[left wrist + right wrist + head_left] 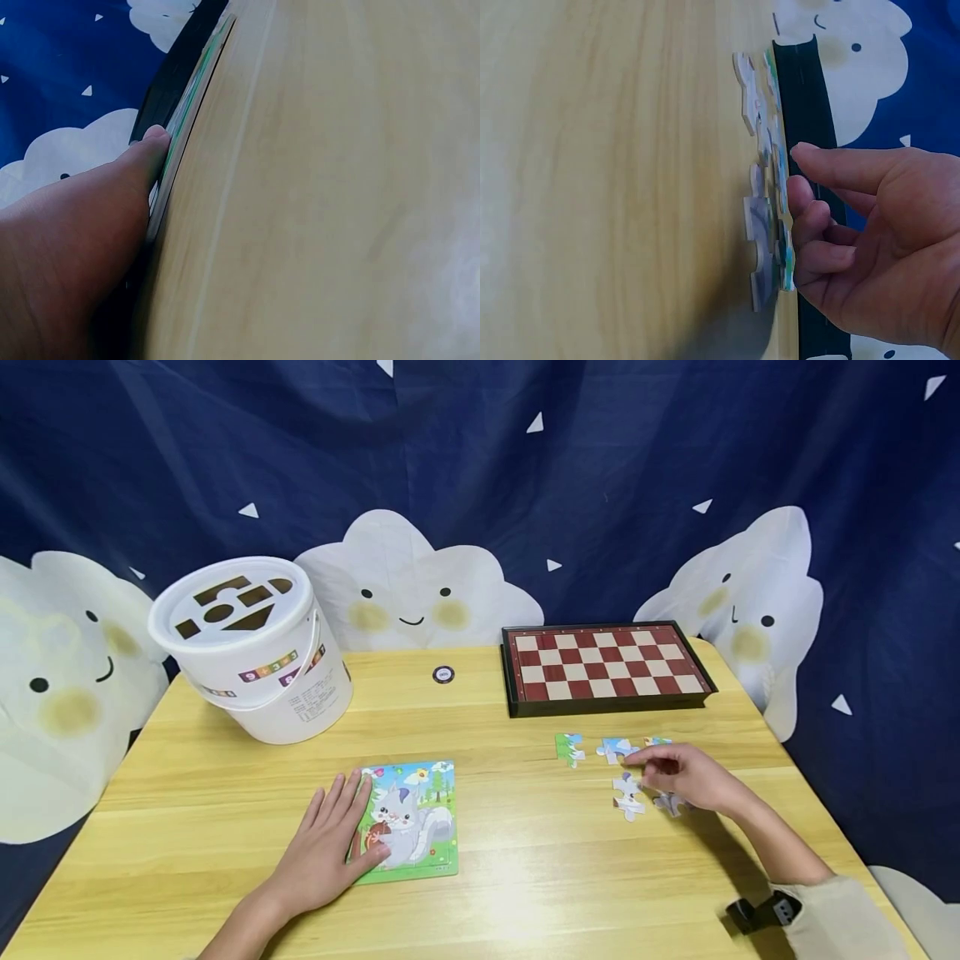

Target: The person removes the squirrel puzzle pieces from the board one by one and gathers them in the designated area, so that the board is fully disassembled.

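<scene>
A square squirrel jigsaw puzzle (420,835) lies on the wooden table in front of the person. Resting on its left part is the left hand (322,847), fingers straight and thumb spread over the picture; the left wrist view shows the thumb (135,169) along the board's edge. To the right, several loose jigsaw pieces lie flat, among them a green piece (567,748), a blue piece (615,748) and a grey-white piece (627,797). Over them hovers the right hand (693,777), fingers loosely bent and nothing visible between them. It partly covers another grey piece (759,240).
A white bucket (322,693) with shaped holes in its lid stands at the back left. A red-and-cream checkered board (600,664) in a black frame sits at the back right. Between them lies a small dark round chip (443,675). Behind the table hangs a blue cloud-print curtain (465,460).
</scene>
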The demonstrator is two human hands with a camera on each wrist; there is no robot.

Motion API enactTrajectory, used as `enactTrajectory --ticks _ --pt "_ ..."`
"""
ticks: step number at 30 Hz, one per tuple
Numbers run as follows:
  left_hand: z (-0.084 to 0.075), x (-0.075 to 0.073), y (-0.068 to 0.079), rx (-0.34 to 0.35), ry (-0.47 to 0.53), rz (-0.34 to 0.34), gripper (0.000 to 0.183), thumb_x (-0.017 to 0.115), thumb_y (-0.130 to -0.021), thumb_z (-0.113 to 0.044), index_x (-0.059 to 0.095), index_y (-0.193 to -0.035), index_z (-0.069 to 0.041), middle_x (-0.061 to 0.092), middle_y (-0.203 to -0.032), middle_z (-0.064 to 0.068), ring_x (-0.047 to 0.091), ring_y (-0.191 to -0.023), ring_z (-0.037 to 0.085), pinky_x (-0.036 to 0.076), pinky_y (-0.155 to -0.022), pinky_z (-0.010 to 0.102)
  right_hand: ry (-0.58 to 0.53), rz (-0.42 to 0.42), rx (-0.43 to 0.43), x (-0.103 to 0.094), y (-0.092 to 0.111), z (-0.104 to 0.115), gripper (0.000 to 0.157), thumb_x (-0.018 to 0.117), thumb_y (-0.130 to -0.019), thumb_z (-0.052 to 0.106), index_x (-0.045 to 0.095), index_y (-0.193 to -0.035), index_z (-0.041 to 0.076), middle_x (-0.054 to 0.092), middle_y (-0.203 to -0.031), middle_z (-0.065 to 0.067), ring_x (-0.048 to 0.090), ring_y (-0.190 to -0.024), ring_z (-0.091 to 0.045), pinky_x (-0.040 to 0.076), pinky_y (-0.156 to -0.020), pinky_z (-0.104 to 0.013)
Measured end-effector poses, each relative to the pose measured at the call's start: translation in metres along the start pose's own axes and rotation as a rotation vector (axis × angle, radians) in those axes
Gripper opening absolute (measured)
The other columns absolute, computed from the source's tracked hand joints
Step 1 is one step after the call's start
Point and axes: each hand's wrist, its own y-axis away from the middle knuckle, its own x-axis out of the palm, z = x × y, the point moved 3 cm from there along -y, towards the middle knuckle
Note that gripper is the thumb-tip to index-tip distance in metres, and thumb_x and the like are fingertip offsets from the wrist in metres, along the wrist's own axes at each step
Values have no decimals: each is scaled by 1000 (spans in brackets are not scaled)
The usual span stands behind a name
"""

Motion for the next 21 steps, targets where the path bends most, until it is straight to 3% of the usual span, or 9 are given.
enactTrajectory --ticks 8,21 --pt "1 0 0 -4 -3 2 91 60 -97 -57 24 -161 -3 15 -169 18 11 -155 41 -6 -125 42 52 -16 -23 7 -10 9 26 63 -97 -3 69 -122 -5 65 -91 -8 50 -71 -10 44 -60 -23" --pt "-1 -5 -2 -18 77 18 93 64 -95 -55 26 -160 -1 14 -168 21 11 -154 44 -4 -125 47 16 86 -52 48 -56 49 30 68 -96 3 67 -124 -4 66 -88 -5 53 -73 -14 45 -62 -23"
